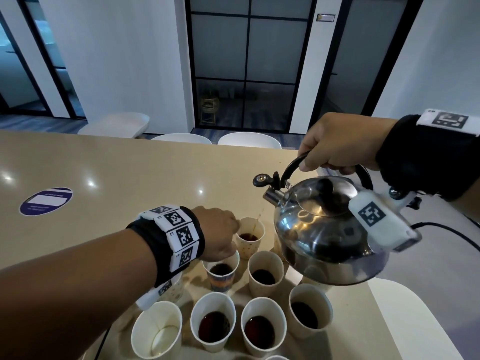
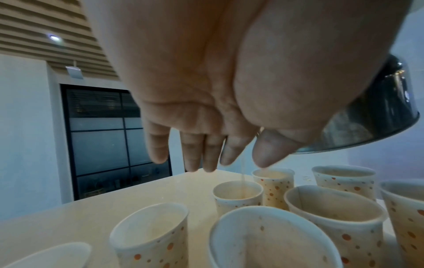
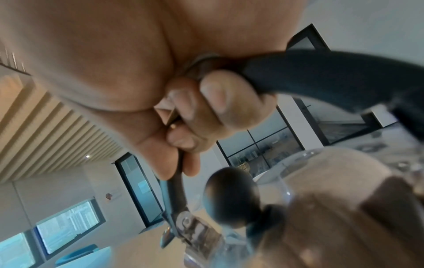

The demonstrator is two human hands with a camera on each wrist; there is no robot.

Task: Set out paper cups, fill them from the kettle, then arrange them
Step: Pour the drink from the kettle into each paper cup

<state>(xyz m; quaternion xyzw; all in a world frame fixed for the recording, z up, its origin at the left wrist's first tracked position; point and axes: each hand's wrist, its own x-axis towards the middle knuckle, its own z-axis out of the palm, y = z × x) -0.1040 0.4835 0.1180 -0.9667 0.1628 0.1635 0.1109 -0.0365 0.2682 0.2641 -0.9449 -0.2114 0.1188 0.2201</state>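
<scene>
Glossy beige table (image 1: 109, 162), glass partitions and white chairs behind. Right hand (image 1: 337, 144) is clenched round the black arched handle (image 1: 293, 165) of the steel kettle (image 1: 324, 229), right of centre in the head view, tipped spout-down with its spout cap flipped up; a thin brown stream drops into the far cup (image 1: 250, 236) at mid-frame. Left hand (image 1: 220, 232) is released, fingers straight and slack, beside that cup's rim; cannot tell if it touches. Kettle: rigid, polished, likely slippery and hot on the body, weight shifting as it empties, so the handle is the only sane grip, as now. Cups: thin dotted paper, tapered, rolled rims, light and easily crushed or tipped; judged best held low on the wall with light pressure, more stable once filled. Several filled cups (image 1: 214, 318) cluster lower centre with dark liquid; empty cup (image 1: 155, 331) at lower left. Spill marks on the table among them, so bases may slide.
</scene>
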